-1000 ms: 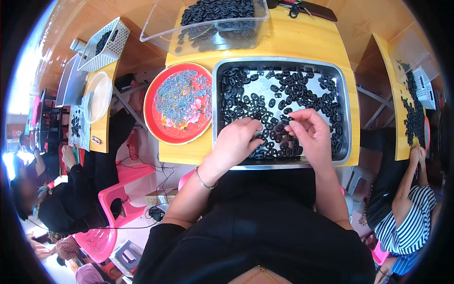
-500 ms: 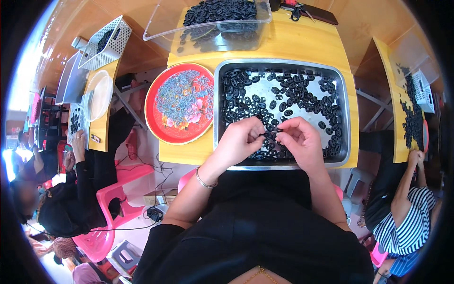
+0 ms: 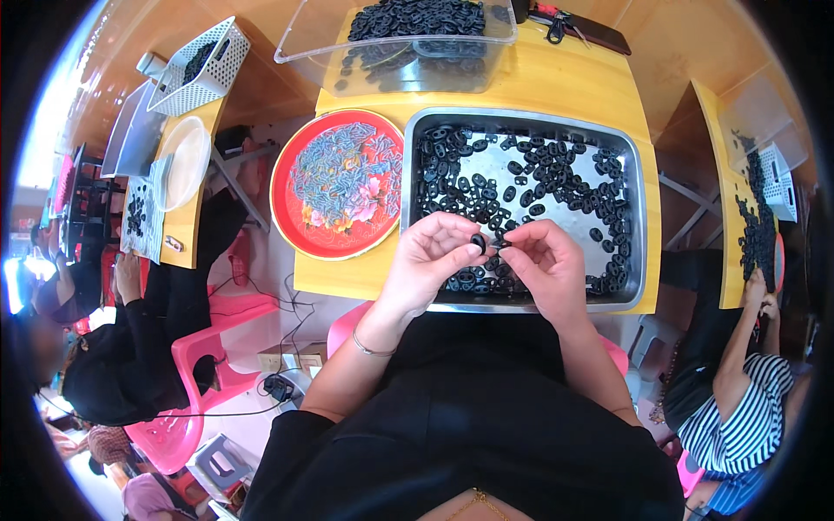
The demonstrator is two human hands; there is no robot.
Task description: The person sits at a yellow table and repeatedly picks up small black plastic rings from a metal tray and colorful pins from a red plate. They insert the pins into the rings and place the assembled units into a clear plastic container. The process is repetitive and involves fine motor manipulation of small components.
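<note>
Over the near edge of a metal tray (image 3: 638, 191) full of loose black oval two-hole pieces (image 3: 552, 169), both my hands meet. My left hand (image 3: 432, 256) pinches one black oval piece (image 3: 478, 243) between thumb and fingers. Just beside it, my right hand (image 3: 549, 265) has thumb and forefinger closed on something small and thin, whose kind is too small to make out. The fingertips of the two hands nearly touch. To the left stands a red flowered round tray (image 3: 287, 221) with many small grey-blue slender pieces (image 3: 334, 165).
A clear plastic bin (image 3: 408, 78) of black pieces stands at the far side of the yellow table (image 3: 582, 82). Scissors (image 3: 556, 30) lie near a dark case. Co-workers sit at side tables (image 3: 187, 217) on both sides, with a pink chair (image 3: 230, 334) at left.
My left hand has turned more palm-up, bringing the black piece into plainer view at its fingertips. My right hand stays close beside it. The whole view has shifted slightly.
</note>
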